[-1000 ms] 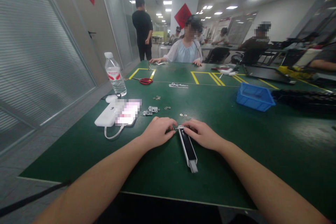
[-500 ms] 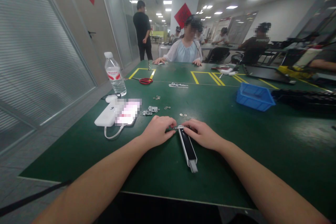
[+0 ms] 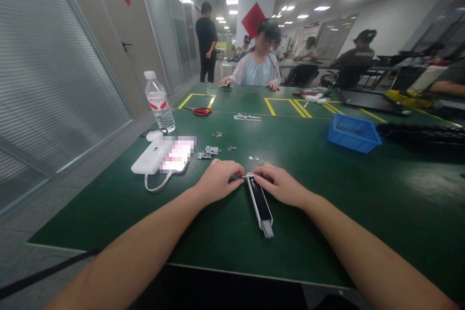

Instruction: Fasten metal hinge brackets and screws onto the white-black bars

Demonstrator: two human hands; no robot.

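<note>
Near the middle of the green table (image 3: 327, 242), as I view it remotely through the head camera, rests a slim, black-faced white device (image 3: 259, 201), its grey tab (image 3: 268, 229) pointing toward the near edge. I see the right hand (image 3: 281, 185) grasping the device's far end, thumb on top. The left hand (image 3: 221, 180) pinches a small metal piece (image 3: 244, 177) at the left of that end; its exact shape I cannot tell. Two washers (image 3: 250, 158) lie just beyond; grey brackets (image 3: 211, 150) lie farther left, a blue bin (image 3: 353, 134) far right
</note>
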